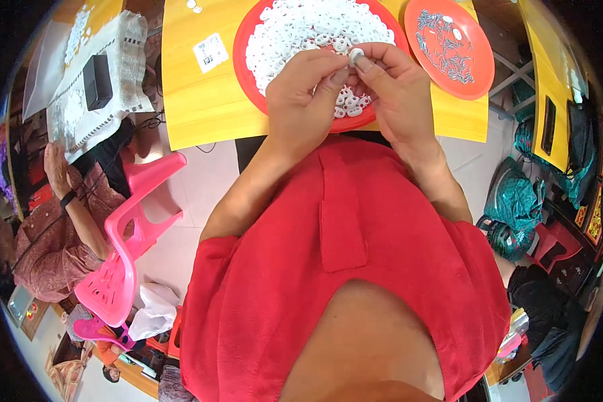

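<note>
Yellow surface (201, 114) carries a red tray (355, 124) heaped with white pieces (281, 30); to its right, an orange plate (482, 70) bears grey pins (455, 67). Over the tray, fingers of the left hand (305, 87) bunch together, their grip unclear; the right hand (402, 90), just beside, pinches one small white part (356, 53).

red top (261, 315), plain matte fabric, loose soft folds. front strip (342, 228) same red, long and narrow, squared at its near end. rounded neckline (315, 318) at near side. left sleeve (214, 256) and right sleeve (472, 251) both short, same red. forearms (242, 199) and hands (405, 100) bare.
</note>
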A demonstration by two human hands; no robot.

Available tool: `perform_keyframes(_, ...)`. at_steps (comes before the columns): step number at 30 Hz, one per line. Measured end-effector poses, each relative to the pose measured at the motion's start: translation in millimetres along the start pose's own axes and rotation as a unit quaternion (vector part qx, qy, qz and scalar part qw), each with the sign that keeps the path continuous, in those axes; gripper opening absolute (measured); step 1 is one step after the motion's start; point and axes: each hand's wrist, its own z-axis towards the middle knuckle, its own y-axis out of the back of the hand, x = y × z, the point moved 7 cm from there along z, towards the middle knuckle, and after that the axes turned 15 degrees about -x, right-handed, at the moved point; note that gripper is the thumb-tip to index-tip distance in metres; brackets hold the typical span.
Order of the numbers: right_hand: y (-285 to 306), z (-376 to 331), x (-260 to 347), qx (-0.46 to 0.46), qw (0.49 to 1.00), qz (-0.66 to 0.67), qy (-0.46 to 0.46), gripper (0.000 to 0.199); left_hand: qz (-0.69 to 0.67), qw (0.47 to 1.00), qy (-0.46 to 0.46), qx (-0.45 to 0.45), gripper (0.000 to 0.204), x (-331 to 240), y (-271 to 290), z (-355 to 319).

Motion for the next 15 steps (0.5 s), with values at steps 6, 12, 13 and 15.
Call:
perform_keyframes(6,-2.7,-2.2,0.0,0.016,1.0,0.013,-0.011,0.014,-0.179,0.954,0.241,-0.024,0.012,14.7,-1.0,-0.9)
perform_keyframes(12,-2.2,-0.7,-0.6,0.022,0.999,0.018,-0.022,0.015,-0.221,0.92,0.323,-0.026,0.013,29.1,2.9,-3.8)
perform_keyframes(13,-1.7,-0.2,0.4,0.02,0.999,0.016,-0.026,0.016,-0.225,0.913,0.338,-0.028,0.013,32.6,4.1,-5.3)
perform_keyframes(15,1.1,1.0,8.4,0.001,0.999,-0.036,0.012,0.015,-0.242,0.899,0.364,-0.031,0.013,35.3,4.3,-6.0)
